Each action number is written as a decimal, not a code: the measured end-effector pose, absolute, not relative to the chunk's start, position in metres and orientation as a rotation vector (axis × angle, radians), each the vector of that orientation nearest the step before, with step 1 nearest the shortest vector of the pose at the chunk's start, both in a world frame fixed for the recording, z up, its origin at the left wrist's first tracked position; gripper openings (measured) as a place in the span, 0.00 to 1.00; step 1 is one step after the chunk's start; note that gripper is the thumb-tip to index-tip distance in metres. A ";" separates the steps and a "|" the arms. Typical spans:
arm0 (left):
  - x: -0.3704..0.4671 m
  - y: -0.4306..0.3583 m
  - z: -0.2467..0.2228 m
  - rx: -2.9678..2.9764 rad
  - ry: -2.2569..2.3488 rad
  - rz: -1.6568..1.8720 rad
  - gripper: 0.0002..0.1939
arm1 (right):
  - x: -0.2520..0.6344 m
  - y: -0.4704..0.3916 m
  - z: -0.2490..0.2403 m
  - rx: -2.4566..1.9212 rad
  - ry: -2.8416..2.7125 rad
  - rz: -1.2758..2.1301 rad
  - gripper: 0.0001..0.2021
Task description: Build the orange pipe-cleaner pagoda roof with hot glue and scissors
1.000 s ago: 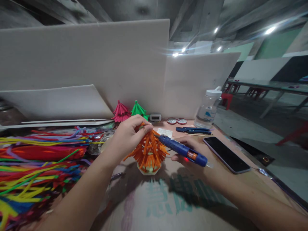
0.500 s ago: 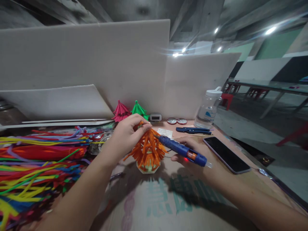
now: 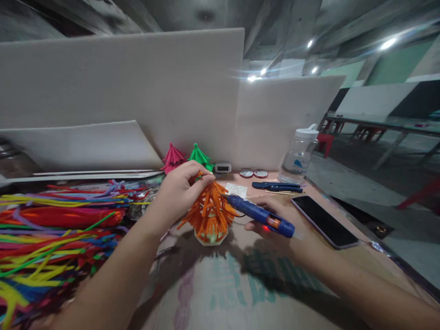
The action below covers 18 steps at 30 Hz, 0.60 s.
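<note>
An orange tree made of pipe cleaners (image 3: 210,211) stands in the middle, its strips sloping down in tiers over a pale base (image 3: 215,239). My left hand (image 3: 184,185) pinches it near the top, thumb and forefinger pressed together. In my right hand (image 3: 271,220) lies a blue glue gun (image 3: 259,214), with a red light glowing on its side. Its dark nozzle meets the tree's upper right side; whether it touches a strip I cannot tell. A pink tree (image 3: 173,158) and a green tree (image 3: 199,156) of the same make stand behind my left hand.
Many coloured pipe cleaners (image 3: 58,243) are piled at the left. Along the back are a small white display (image 3: 223,167), two round tins (image 3: 253,173) and a water bottle (image 3: 297,153). A blue utility knife (image 3: 275,186) and a phone (image 3: 323,222) lie at the right. White boards (image 3: 137,91) rise behind.
The orange tree has turned and shifted slightly under my left hand. My right hand keeps the glue gun in nearly the same place.
</note>
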<state>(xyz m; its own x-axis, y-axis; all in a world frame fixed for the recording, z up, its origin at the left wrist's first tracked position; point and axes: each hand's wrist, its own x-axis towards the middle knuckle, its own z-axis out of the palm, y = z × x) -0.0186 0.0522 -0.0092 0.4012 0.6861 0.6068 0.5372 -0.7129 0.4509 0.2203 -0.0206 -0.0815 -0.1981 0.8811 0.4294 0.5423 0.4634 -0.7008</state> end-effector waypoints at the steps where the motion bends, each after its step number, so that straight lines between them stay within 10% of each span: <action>1: -0.019 0.052 -0.009 2.474 1.094 1.205 0.09 | 0.220 -0.021 -0.082 -1.200 -1.876 0.506 0.12; 18: -0.023 0.056 -0.010 2.490 1.089 1.265 0.09 | 0.220 -0.019 -0.086 -1.202 -1.897 0.454 0.11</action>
<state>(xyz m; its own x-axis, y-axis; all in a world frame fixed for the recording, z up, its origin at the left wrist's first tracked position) -0.0234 0.0563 -0.0102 0.3833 0.6609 0.6452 0.5396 -0.7272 0.4242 0.2203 -0.0193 -0.0859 -0.2031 0.8698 0.4496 0.5718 0.4781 -0.6667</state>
